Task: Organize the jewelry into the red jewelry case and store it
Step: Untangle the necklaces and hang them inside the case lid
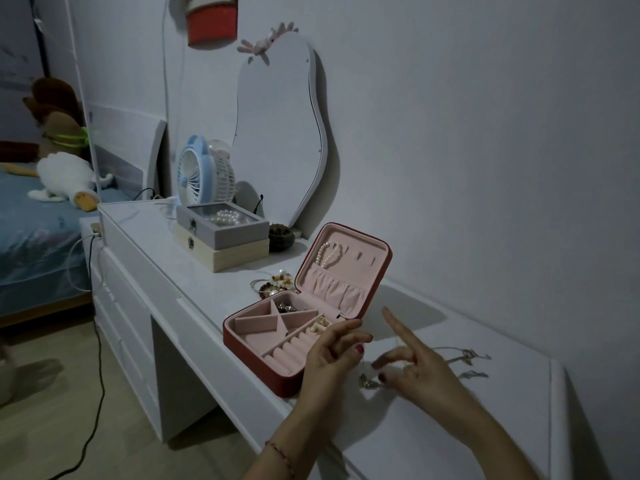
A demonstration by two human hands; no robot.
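Red jewelry case (304, 317): lay open at frame centre on the white dresser top (433, 427), lid upright, pink lining exposed. Pearl bracelet (329, 254) hung inside the lid; gold earrings (318, 328) sat on the ring rolls; dark pieces (287, 308) filled a rear compartment.

Left hand (329, 358): raised just right of the case's front corner, fingertips drawn together as if pinching a fine chain (contact too small to confirm).

Right hand (412, 372): held at lower right of centre, index finger extended upward, remaining fingers loosely bent; grip on anything could not be determined.

Silver pendant (369, 382): seen between and just below both hands, above the dresser top. Further silver necklaces (467, 358) lay to the right, well apart from the case.

Beaded bracelets (273, 284): piled behind the case's left rear. Stacked boxes (221, 237), blue fan (204, 174) and mirror (280, 133): upper centre.
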